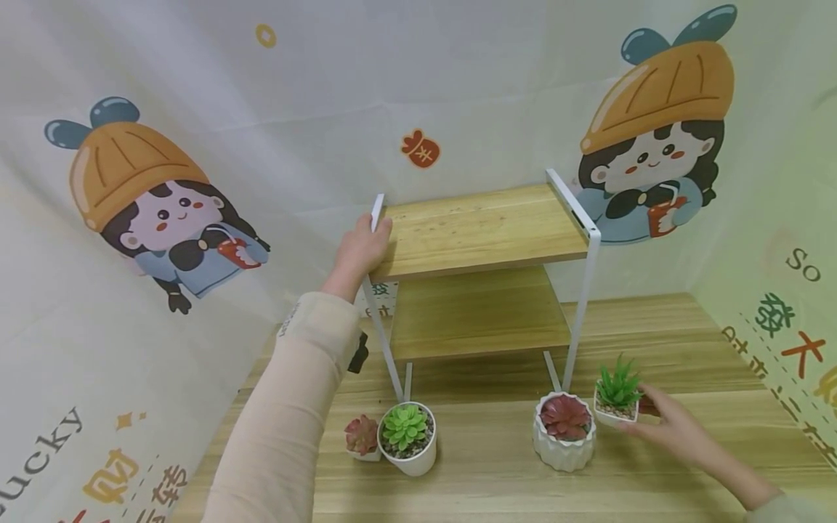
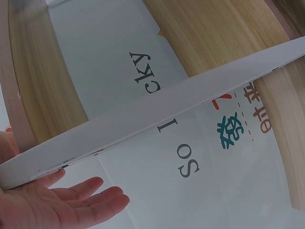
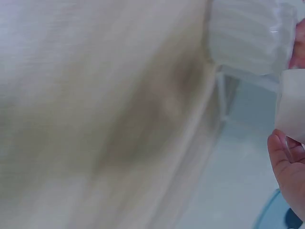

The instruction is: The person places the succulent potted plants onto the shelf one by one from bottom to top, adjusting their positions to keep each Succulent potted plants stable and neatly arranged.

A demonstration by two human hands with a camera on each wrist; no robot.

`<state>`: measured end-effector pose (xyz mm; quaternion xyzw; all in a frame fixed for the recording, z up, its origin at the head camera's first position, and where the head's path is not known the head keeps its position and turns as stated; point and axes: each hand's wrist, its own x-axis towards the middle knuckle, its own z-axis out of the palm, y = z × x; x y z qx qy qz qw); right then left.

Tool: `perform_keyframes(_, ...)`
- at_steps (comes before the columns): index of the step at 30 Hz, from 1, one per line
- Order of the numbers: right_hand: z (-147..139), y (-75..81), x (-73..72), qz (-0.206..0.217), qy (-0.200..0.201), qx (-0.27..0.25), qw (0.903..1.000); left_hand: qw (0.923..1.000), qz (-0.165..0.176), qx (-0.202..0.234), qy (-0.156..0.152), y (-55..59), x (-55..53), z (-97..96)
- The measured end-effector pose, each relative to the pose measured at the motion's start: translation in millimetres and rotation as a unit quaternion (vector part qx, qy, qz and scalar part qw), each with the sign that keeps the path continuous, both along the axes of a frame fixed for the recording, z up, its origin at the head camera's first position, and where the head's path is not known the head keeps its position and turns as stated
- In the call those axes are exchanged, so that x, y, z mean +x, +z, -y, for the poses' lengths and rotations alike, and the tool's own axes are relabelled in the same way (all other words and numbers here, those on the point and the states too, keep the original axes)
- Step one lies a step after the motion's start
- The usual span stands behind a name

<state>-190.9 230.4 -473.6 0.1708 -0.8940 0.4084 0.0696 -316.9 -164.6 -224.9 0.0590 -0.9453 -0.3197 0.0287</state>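
Note:
A two-tier wooden shelf (image 1: 490,229) with a white metal frame stands on the table. My left hand (image 1: 362,249) holds the top of its left side; in the left wrist view the hand (image 2: 62,200) has its thumb and fingers on either side of the white bar (image 2: 143,107). A spiky green potted plant (image 1: 617,388) in a small square white pot (image 3: 291,105) is pinched between the thumb and fingers of my right hand (image 1: 673,428). Just left of it sits a dark red succulent (image 1: 565,432) in a ribbed white pot (image 3: 252,36).
In front of the shelf's left leg stand a bright green succulent (image 1: 407,439) in a round white pot and a small reddish succulent (image 1: 362,437). A printed cloth (image 1: 314,94) hangs behind and at both sides. The wooden table (image 1: 484,472) extends toward the front.

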Motion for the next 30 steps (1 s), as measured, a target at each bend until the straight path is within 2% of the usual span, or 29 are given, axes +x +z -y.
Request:
perform_keyframes(7,25,34.3,-6.7,0.022,0.017,0.017,0.9995,1.0,0.004,0.005,0.005,-0.8,0.3,0.8)
perform_keyframes(12,42,51.5,-13.0,0.01,0.039,0.017,0.9991,1.0,0.004,0.005,0.007,-1.4,-0.2,1.1)
perform_keyframes(16,57,64.2,-19.4,0.026,0.052,0.011,0.9983,0.9999,0.003,0.008,0.007,-1.1,-0.1,1.7)
perform_keyframes(23,86,78.3,-36.8,0.043,0.079,-0.007,0.9959,1.0,0.006,0.005,0.004,-1.4,-0.6,1.6)
perform_keyframes(30,122,82.6,-58.1,0.044,0.097,-0.03,0.9938,0.9999,0.009,0.007,0.005,-0.3,-0.1,0.4)
